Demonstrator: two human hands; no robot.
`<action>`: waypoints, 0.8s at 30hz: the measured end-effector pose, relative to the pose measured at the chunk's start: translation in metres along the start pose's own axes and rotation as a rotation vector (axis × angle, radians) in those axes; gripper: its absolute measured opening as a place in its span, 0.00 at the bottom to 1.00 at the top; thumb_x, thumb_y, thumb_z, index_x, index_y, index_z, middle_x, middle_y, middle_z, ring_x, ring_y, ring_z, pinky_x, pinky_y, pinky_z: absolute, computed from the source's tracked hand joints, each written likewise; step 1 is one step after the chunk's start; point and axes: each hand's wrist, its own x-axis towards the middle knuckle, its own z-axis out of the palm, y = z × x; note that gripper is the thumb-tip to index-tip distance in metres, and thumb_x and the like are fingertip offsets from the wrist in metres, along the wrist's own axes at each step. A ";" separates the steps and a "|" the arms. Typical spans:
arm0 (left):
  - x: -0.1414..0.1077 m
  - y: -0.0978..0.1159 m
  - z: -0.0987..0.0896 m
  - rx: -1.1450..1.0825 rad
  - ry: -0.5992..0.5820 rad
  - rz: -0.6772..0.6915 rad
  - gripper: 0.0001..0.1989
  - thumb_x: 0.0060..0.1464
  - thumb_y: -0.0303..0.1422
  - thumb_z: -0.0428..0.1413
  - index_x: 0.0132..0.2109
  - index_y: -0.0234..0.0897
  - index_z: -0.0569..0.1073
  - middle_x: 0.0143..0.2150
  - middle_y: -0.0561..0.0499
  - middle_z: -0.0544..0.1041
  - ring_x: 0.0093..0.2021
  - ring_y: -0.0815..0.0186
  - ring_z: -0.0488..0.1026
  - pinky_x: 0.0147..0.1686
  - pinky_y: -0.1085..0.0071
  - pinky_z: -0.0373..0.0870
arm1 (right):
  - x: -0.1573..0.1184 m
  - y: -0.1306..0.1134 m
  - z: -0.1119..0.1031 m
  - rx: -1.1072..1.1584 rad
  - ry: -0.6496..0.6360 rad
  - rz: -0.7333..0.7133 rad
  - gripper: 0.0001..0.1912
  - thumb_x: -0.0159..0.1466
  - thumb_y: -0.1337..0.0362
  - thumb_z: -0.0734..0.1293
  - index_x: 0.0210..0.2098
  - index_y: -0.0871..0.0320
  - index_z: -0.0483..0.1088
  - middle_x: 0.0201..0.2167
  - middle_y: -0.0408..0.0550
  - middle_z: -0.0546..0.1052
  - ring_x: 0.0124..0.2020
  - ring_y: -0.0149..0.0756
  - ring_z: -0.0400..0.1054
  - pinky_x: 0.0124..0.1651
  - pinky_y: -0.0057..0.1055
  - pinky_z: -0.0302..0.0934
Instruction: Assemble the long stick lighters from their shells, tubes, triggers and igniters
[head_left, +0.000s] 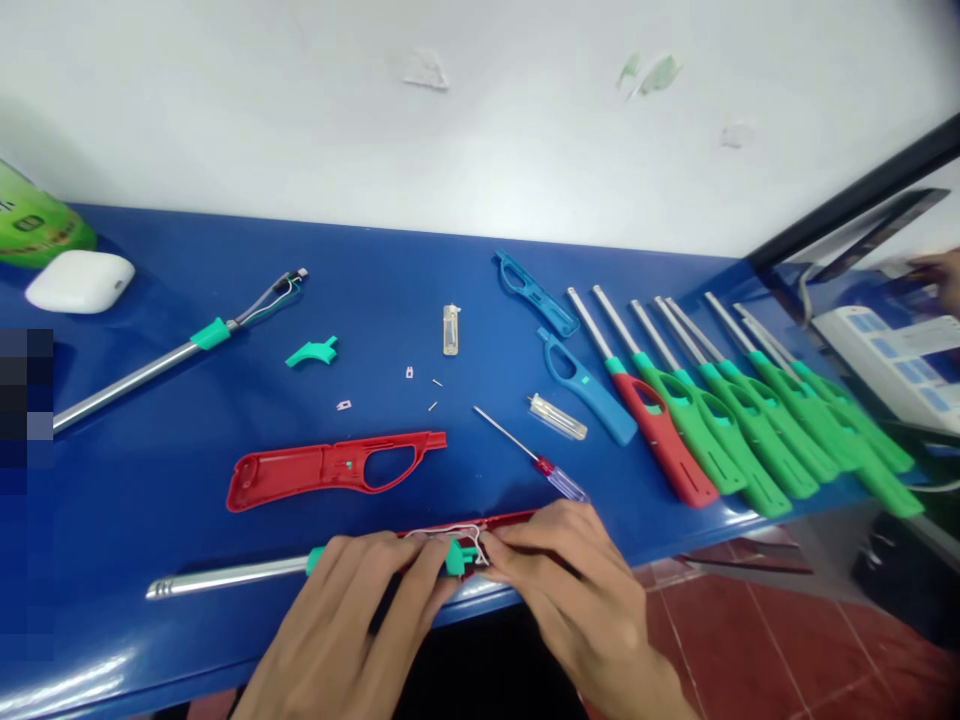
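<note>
At the front edge of the table, my left hand is closed over an opened gas lighter with a long metal tube pointing left. Its teal trigger shows at my left fingertips. My right hand grips the right end of the same lighter, its fingertips pinched beside a thin white wire. Part of the red shell shows behind my fingers; the rest is covered. Just beyond lies the loose other red handle half, hollow side up. A screwdriver rests near my right hand.
Finished-looking green lighters and one red lighter line the right side. Blue shell halves, clear fuel tanks, small screws, a teal trigger piece and another tube assembly lie about. A white case sits far left.
</note>
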 end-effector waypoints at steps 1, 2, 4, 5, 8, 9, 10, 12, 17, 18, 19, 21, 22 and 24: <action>0.000 0.000 0.000 -0.003 0.002 0.000 0.23 0.71 0.27 0.57 0.70 0.32 0.73 0.63 0.43 0.80 0.62 0.45 0.72 0.63 0.46 0.65 | 0.001 0.000 0.000 -0.004 0.000 -0.011 0.09 0.73 0.77 0.70 0.49 0.62 0.81 0.40 0.49 0.83 0.39 0.35 0.74 0.44 0.37 0.67; 0.000 0.000 -0.001 -0.012 0.002 -0.003 0.23 0.70 0.27 0.57 0.70 0.32 0.73 0.63 0.44 0.81 0.62 0.46 0.72 0.63 0.47 0.64 | 0.001 0.000 -0.001 -0.011 0.003 -0.018 0.09 0.73 0.77 0.70 0.49 0.62 0.81 0.40 0.50 0.84 0.39 0.35 0.74 0.43 0.37 0.68; 0.001 -0.001 -0.001 -0.047 0.001 -0.022 0.23 0.71 0.27 0.57 0.70 0.33 0.73 0.63 0.44 0.80 0.62 0.47 0.72 0.64 0.49 0.64 | 0.002 0.000 -0.002 -0.032 0.005 -0.027 0.09 0.73 0.77 0.71 0.49 0.63 0.82 0.40 0.50 0.84 0.39 0.36 0.74 0.43 0.37 0.69; 0.001 -0.001 -0.001 -0.066 0.000 -0.038 0.23 0.72 0.28 0.56 0.71 0.34 0.73 0.63 0.44 0.80 0.62 0.48 0.72 0.63 0.49 0.65 | 0.003 0.000 -0.002 -0.046 0.003 -0.031 0.09 0.73 0.76 0.71 0.49 0.63 0.82 0.40 0.50 0.84 0.39 0.36 0.75 0.43 0.37 0.69; 0.000 -0.001 0.000 -0.106 -0.003 -0.067 0.24 0.74 0.30 0.53 0.73 0.36 0.70 0.64 0.42 0.78 0.61 0.50 0.72 0.62 0.52 0.68 | 0.002 0.001 -0.003 -0.082 -0.017 -0.045 0.09 0.74 0.74 0.70 0.51 0.62 0.82 0.42 0.52 0.84 0.40 0.37 0.75 0.44 0.38 0.71; 0.000 -0.002 0.001 -0.112 -0.002 -0.066 0.24 0.74 0.31 0.52 0.73 0.36 0.70 0.64 0.41 0.77 0.61 0.51 0.72 0.61 0.53 0.69 | 0.001 0.001 -0.003 -0.092 -0.023 -0.048 0.09 0.74 0.73 0.70 0.51 0.62 0.82 0.42 0.52 0.84 0.40 0.38 0.75 0.44 0.39 0.71; 0.000 -0.002 0.001 -0.118 0.006 -0.063 0.24 0.74 0.31 0.51 0.73 0.36 0.70 0.63 0.40 0.77 0.61 0.51 0.72 0.60 0.54 0.70 | 0.001 0.001 -0.003 -0.101 -0.025 -0.050 0.09 0.74 0.73 0.70 0.51 0.62 0.82 0.42 0.52 0.83 0.40 0.38 0.75 0.44 0.39 0.71; 0.000 -0.002 0.003 -0.126 0.028 -0.069 0.23 0.75 0.32 0.50 0.72 0.36 0.71 0.62 0.39 0.77 0.60 0.52 0.73 0.58 0.56 0.73 | 0.000 0.002 -0.003 -0.106 -0.022 -0.049 0.09 0.74 0.73 0.70 0.51 0.61 0.82 0.41 0.52 0.83 0.40 0.38 0.75 0.43 0.39 0.72; 0.003 -0.003 0.005 -0.114 0.080 -0.103 0.22 0.76 0.32 0.50 0.71 0.40 0.72 0.57 0.43 0.79 0.55 0.58 0.75 0.53 0.65 0.75 | -0.001 0.003 -0.002 -0.056 -0.013 -0.027 0.13 0.74 0.74 0.70 0.55 0.59 0.80 0.40 0.51 0.84 0.39 0.39 0.78 0.41 0.39 0.75; 0.003 -0.004 0.004 -0.112 0.072 -0.089 0.21 0.76 0.33 0.50 0.71 0.39 0.73 0.58 0.43 0.79 0.56 0.58 0.75 0.54 0.65 0.74 | -0.002 0.004 -0.002 -0.041 -0.011 -0.019 0.13 0.74 0.74 0.70 0.55 0.59 0.80 0.40 0.51 0.84 0.39 0.39 0.78 0.41 0.39 0.76; 0.004 -0.005 0.003 -0.111 0.051 -0.071 0.21 0.77 0.34 0.50 0.71 0.39 0.73 0.59 0.43 0.80 0.56 0.58 0.75 0.56 0.64 0.73 | -0.002 0.004 -0.002 -0.029 -0.008 -0.012 0.13 0.73 0.74 0.71 0.55 0.59 0.80 0.40 0.50 0.84 0.39 0.39 0.78 0.42 0.39 0.76; 0.003 -0.005 0.000 -0.099 0.034 -0.034 0.20 0.76 0.34 0.51 0.70 0.39 0.74 0.61 0.46 0.80 0.58 0.57 0.75 0.58 0.61 0.70 | -0.003 0.004 -0.001 -0.017 -0.001 -0.001 0.13 0.73 0.75 0.71 0.55 0.60 0.79 0.40 0.50 0.84 0.39 0.39 0.78 0.42 0.40 0.76; 0.002 -0.005 -0.001 -0.096 0.035 -0.038 0.20 0.75 0.32 0.52 0.69 0.40 0.75 0.62 0.47 0.80 0.58 0.56 0.75 0.59 0.59 0.69 | -0.003 0.004 -0.001 -0.017 0.003 0.001 0.13 0.73 0.75 0.71 0.56 0.60 0.79 0.40 0.50 0.84 0.39 0.39 0.78 0.42 0.40 0.76; -0.004 -0.005 -0.003 -0.118 0.082 -0.091 0.20 0.73 0.28 0.55 0.67 0.42 0.76 0.62 0.50 0.81 0.60 0.55 0.76 0.61 0.56 0.69 | -0.003 0.004 0.000 -0.011 0.014 0.007 0.13 0.73 0.74 0.71 0.55 0.59 0.79 0.40 0.49 0.85 0.39 0.39 0.78 0.42 0.40 0.76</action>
